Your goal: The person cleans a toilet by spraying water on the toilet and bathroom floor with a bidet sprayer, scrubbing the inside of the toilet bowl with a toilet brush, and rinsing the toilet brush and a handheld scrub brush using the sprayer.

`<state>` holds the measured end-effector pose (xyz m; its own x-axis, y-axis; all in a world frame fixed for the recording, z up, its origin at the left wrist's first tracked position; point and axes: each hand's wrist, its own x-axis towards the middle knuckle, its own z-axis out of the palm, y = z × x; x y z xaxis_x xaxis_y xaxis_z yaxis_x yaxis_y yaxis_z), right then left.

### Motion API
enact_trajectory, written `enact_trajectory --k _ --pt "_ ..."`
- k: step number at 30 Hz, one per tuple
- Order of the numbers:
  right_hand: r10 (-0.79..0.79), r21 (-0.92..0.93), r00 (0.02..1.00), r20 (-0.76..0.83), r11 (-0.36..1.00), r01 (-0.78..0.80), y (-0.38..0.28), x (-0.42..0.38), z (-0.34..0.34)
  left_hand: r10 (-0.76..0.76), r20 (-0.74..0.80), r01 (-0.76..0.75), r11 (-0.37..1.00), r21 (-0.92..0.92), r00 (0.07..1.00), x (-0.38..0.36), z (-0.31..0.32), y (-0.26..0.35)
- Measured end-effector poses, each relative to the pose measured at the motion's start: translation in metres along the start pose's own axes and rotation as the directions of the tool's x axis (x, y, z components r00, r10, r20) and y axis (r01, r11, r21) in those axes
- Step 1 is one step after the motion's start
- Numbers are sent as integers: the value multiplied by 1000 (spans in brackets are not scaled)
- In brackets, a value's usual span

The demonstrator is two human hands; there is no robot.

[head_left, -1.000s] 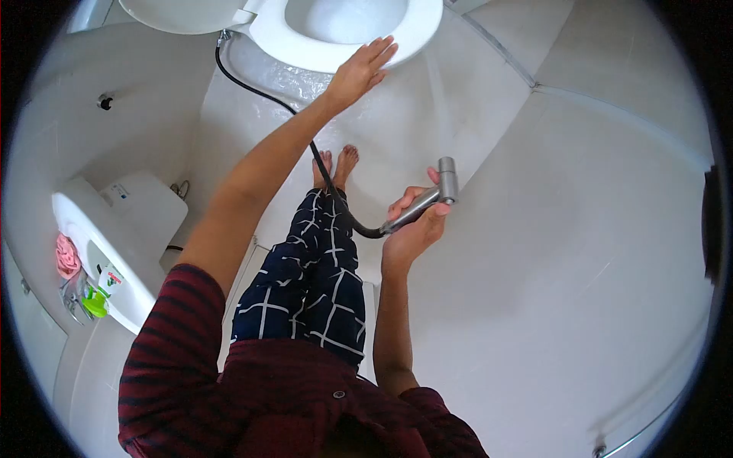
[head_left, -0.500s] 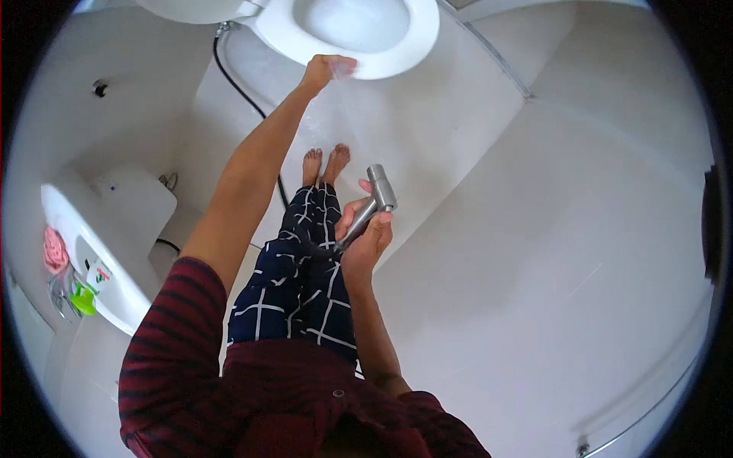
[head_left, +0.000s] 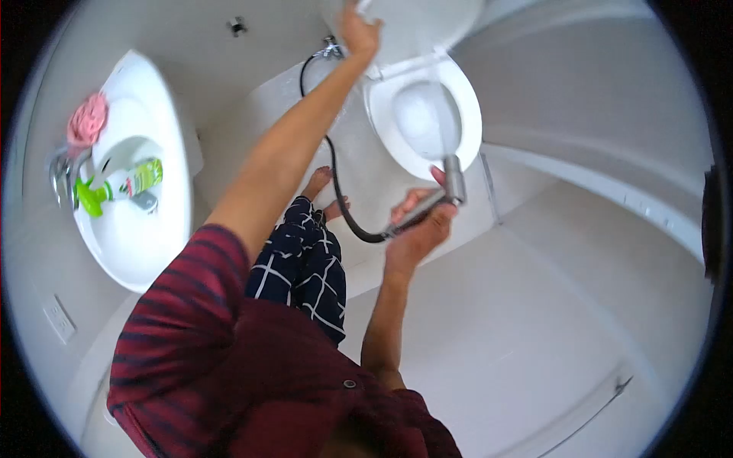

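Observation:
My right hand [head_left: 420,225] is wrapped round the handle of a metal bidet sprayer [head_left: 454,181], its head pointing at the toilet bowl. A faint streak of water seems to run from the head into the bowl. A black hose [head_left: 336,172] loops from the sprayer's handle to a wall valve [head_left: 330,47]. At the top edge, my left hand [head_left: 359,32] is by the left side of the raised toilet lid [head_left: 427,27]. Its fingers are blurred and partly out of frame, beside something small and white. The white toilet seat [head_left: 467,99] lies down on the bowl.
On the left is a white sink [head_left: 164,244] with a green-topped spray bottle [head_left: 141,178] lying in it, near the faucet [head_left: 61,179]. A pink mesh sponge [head_left: 88,120] sits on its rim. My bare feet [head_left: 319,182] stand on the floor beside the toilet.
My left hand has gone from the front of the toilet seat up to the lid. The sprayer in my right hand is now closer to the bowl. The view has shifted, showing more sink.

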<state>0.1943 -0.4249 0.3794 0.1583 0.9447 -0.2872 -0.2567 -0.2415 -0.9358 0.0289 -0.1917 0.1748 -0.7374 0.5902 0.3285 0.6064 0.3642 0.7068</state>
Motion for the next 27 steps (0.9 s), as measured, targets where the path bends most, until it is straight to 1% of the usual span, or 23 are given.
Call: enact_trajectory --k 1,2,3,4,5,6,7,8,9,10,11,13,16,17,19,21,22,23,25,27 --pt "-26 -49 999 42 998 28 -9 -2 4 -199 191 205 979 -9 961 6 19 -7" --pt "-4 -163 999 36 987 9 -6 -11 11 -209 227 226 973 -52 951 -1 9 -5" --pt "14 -228 995 101 974 10 -21 -13 21 -200 252 244 957 -154 947 -1 0 5" --pt "42 -286 986 161 958 6 -30 -19 26 -102 131 133 958 -254 986 -12 -2 6" --pt "81 -351 973 218 936 1 -38 -23 32 -83 357 177 954 -241 930 -20 -21 8" --pt "115 -406 962 248 914 -5 -46 -26 43 203 346 -136 969 -208 916 -37 -37 -1" --pt "150 -413 952 267 910 -28 -52 -23 54 211 423 -80 948 -307 881 -60 -37 -9" --pt "167 -416 945 281 909 -37 -58 -15 62 211 610 56 920 -389 764 -64 -51 -4" --pt "165 -406 943 290 913 -35 -58 -9 58 356 541 -75 879 -471 762 -90 -43 -13" --pt "68 -398 966 250 917 39 -62 1 64 228 748 54 942 -332 623 -86 -76 9" --pt "-22 -362 982 186 928 89 -68 13 70 256 706 33 930 -367 660 -96 -78 12" --pt "-195 -284 980 43 938 199 -83 34 80 310 616 -25 904 -426 724 -118 -66 6" --pt "-139 -331 953 268 916 226 -96 28 88 286 656 -2 917 -398 699 -101 -70 11" --pt "-213 -353 906 366 869 347 -91 31 86 325 621 -47 906 -420 713 -86 -58 2" --pt "-319 -224 937 140 912 344 -100 49 87 240 679 -22 949 -313 694 -58 -60 5" --pt "-340 -202 913 226 900 385 -93 56 80 252 662 -99 961 -260 706 -31 -56 1" --pt "-347 -193 901 259 896 401 -87 58 74 181 690 -62 979 -194 701 -16 -60 5" --pt "-285 -230 872 398 889 395 -78 55 69 108 717 -27 992 -124 688 -7 -61 5" --pt "-140 -217 839 526 931 292 -62 42 67 283 583 -169 955 -243 762 2 -37 -26" --pt "-160 -146 849 503 953 266 -30 38 65 468 548 -445 876 -186 693 9 29 -90"
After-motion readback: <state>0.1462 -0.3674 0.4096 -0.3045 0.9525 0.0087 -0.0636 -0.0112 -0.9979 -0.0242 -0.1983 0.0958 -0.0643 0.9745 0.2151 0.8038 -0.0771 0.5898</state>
